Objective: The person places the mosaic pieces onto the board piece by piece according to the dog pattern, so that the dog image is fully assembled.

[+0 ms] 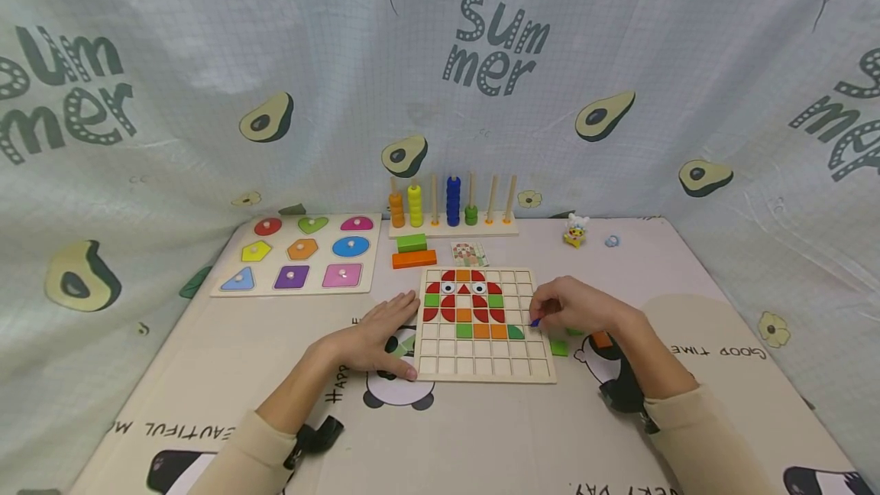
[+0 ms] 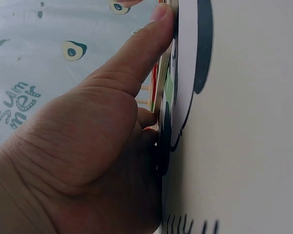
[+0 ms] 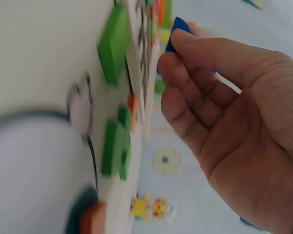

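Note:
A wooden grid board (image 1: 484,367) lies on the table, partly filled with red, green, orange and eye-marked tiles. Beside its left edge rests my left hand (image 1: 374,336), fingers extended, thumb touching the near left corner. The left wrist view shows that thumb (image 2: 141,53) along the board's side. Over the board's right edge, my right hand (image 1: 576,304) pinches a blue tile (image 3: 177,33) between thumb and fingertips. The tile has a curved edge in the right wrist view; its lower part is hidden by the fingers. A green quarter-round tile (image 1: 516,332) sits in the grid left of that hand.
Loose green tiles (image 1: 559,347) and an orange block (image 1: 602,339) lie right of the board. Behind it are a pattern card (image 1: 470,254), green (image 1: 412,243) and orange blocks (image 1: 414,259), and a bead stacker (image 1: 454,229). A shape puzzle (image 1: 292,262) is back left, a small figurine (image 1: 575,231) back right.

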A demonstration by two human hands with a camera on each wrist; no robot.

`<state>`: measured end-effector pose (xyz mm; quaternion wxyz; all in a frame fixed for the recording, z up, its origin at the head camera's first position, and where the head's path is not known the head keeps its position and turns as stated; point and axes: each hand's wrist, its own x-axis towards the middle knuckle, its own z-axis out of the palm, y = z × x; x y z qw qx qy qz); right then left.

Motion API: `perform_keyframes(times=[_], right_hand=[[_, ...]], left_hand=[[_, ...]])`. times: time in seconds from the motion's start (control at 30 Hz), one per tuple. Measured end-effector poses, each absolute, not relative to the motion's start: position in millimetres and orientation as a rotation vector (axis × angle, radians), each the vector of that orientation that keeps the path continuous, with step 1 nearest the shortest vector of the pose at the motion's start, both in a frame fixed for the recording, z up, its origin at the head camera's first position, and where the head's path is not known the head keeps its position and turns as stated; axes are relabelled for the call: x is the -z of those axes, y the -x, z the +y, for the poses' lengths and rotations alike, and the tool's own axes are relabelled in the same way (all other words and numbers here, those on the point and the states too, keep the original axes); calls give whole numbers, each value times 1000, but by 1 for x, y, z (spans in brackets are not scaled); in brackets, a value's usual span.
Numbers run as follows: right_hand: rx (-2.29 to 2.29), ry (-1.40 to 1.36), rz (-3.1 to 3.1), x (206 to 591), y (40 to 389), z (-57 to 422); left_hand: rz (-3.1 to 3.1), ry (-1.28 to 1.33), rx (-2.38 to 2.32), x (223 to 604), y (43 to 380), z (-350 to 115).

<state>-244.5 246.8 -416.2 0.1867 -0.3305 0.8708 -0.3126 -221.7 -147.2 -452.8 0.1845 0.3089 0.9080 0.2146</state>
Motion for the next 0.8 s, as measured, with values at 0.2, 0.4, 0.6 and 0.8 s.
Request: perform_keyframes(times=[0.2, 0.4, 0.6, 0.8], right_hand=[[783, 993, 2507, 419, 241, 229], [728, 1028, 2495, 418, 241, 228], [745, 996, 2474, 420, 242, 230], [802, 977, 2451, 425, 244, 232]], left_hand=[[2559, -883, -605, 452, 222, -147], [2563, -877, -585, 452, 223, -147], [2557, -878, -593, 453, 222, -148], [2559, -872, -589, 454, 223, -148]])
